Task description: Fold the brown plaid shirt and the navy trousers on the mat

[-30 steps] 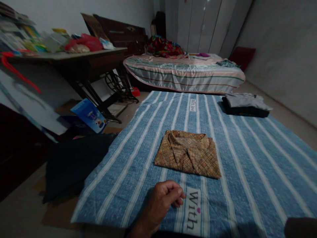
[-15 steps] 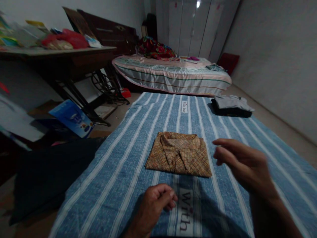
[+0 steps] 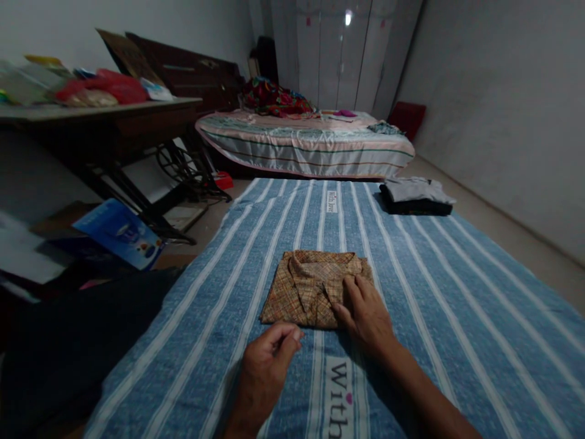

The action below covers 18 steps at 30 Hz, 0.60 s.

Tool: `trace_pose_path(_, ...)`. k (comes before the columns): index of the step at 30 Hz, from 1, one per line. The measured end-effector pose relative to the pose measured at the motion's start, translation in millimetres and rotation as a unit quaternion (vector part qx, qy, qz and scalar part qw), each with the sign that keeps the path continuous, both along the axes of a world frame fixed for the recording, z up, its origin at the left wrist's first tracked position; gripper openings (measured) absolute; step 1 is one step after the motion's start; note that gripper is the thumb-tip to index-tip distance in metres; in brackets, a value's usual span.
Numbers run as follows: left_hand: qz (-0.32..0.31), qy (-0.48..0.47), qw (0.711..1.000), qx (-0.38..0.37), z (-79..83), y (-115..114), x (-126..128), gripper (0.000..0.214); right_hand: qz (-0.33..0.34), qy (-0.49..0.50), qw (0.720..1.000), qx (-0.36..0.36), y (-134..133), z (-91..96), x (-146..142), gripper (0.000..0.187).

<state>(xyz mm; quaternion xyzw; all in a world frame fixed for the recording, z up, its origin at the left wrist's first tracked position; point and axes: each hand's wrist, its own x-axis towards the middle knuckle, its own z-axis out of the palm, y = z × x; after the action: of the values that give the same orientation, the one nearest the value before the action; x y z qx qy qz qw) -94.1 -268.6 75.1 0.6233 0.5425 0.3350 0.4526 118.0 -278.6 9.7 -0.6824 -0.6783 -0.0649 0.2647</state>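
A folded brown plaid shirt [image 3: 313, 292] lies on the blue-and-white striped cloth [image 3: 219, 317], its collar at the far side. My right hand [image 3: 364, 308] rests on the shirt's right front part, fingers stretched out and thumb apart. Just short of the shirt's near left edge is my left hand [image 3: 269, 360], its fingers curled in and the thumb against the index finger. I see nothing in that hand; its fingertips come close to the hem, and whether they touch it I cannot tell.
A stack of folded grey and black clothes [image 3: 417, 196] lies at the cloth's far right. Beyond it stands a bed [image 3: 311, 152] with a striped sheet. A sewing machine table [image 3: 137, 113] loaded with bags stands left, above a blue box [image 3: 121, 231].
My right hand has come left and down onto the shirt from beside it. My left hand has moved forward, nearer the shirt's front edge. The view has shifted slightly.
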Motion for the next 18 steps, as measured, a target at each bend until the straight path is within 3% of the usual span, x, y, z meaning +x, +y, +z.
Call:
trace_pose_path(7,-0.002,0.033,0.999,0.035,-8.4,11,-5,0.028,0.014,0.065,0.997,-0.038,5,-7.5,11,0.05)
trace_pose_path(12,0.046,0.05,0.994,0.081,-13.2,36,-15,0.024,0.025,0.165,0.986,-0.018,2,2.0,17,0.048)
trace_pose_path(15,0.072,0.084,0.991,0.078,-13.9,57,-22,0.024,-0.019,0.261,0.965,0.031,-1,9.8,31,0.043)
trace_pose_path(18,0.057,0.117,0.991,0.041,-14.3,75,-27,0.025,-0.093,0.369,0.924,0.036,-5,15.6,51,0.043)
